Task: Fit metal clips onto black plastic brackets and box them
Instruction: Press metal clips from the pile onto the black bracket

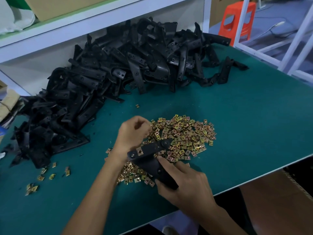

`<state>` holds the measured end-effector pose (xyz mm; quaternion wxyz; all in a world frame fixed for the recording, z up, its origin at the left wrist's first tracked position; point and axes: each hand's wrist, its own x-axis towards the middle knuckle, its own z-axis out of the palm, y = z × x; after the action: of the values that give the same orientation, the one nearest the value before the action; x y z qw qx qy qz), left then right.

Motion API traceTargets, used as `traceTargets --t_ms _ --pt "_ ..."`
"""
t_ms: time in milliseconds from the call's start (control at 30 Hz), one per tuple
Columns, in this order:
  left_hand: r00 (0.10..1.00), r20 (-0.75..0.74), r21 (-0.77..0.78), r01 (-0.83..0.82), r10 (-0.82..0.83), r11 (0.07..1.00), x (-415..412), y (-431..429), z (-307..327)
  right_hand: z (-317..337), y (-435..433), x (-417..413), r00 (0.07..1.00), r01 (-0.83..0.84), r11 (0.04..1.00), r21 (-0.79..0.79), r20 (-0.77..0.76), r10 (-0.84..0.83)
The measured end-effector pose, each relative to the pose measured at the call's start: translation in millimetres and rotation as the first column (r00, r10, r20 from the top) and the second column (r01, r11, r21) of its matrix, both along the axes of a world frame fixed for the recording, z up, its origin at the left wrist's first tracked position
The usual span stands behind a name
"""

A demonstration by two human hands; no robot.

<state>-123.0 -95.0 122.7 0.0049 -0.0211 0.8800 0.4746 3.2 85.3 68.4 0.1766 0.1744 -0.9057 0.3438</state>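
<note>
One head-worn wide-angle camera looks forward and steeply down from above the near edge of a dark green matted worktable (pixel 245 124). It sits close over the left hand (pixel 133 133) and right hand (pixel 184 185), whose forearms enter from the bottom edge. The black plastic angled bracket (pixel 149 162) held in the right hand lies lower centre. A white shelf beam (pixel 101 24) slants across the top, and an orange plastic stool (pixel 240 9) shows far right, beyond the table.

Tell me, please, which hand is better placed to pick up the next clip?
Left: the left hand hovers over the clip pile, while the right hand grips the bracket.
</note>
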Motion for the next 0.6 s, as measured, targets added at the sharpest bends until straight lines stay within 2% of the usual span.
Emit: traceTargets --t_ms 67,167,333,433,600 --pt "0.998 0.012 0.223 -0.059 0.058 0.973 12.5 -12.7 12.4 0.4 -0.1 0.8 1.000 -0.013 0.999 0.042 0.013 0.012" --pt "0.997 -0.048 0.346 -0.033 0.053 0.937 36.5 -20.7 34.6 0.3 -0.9 1.3 0.999 -0.034 0.993 0.112 0.008 0.033" --pt "0.995 0.039 0.236 0.081 -0.093 0.968 74.4 -17.2 56.8 -1.7 -2.1 0.9 0.998 -0.058 0.991 0.123 0.004 0.058" --pt "0.996 0.068 0.187 0.043 -0.056 0.981 84.9 -13.7 54.8 -1.2 -1.8 0.6 0.998 -0.055 0.992 0.114 0.006 0.055" --pt "0.996 0.082 0.261 -0.068 0.048 0.963 92.9 -6.9 49.6 -0.1 -2.3 0.9 0.998 -0.060 0.988 0.140 -0.002 0.061"
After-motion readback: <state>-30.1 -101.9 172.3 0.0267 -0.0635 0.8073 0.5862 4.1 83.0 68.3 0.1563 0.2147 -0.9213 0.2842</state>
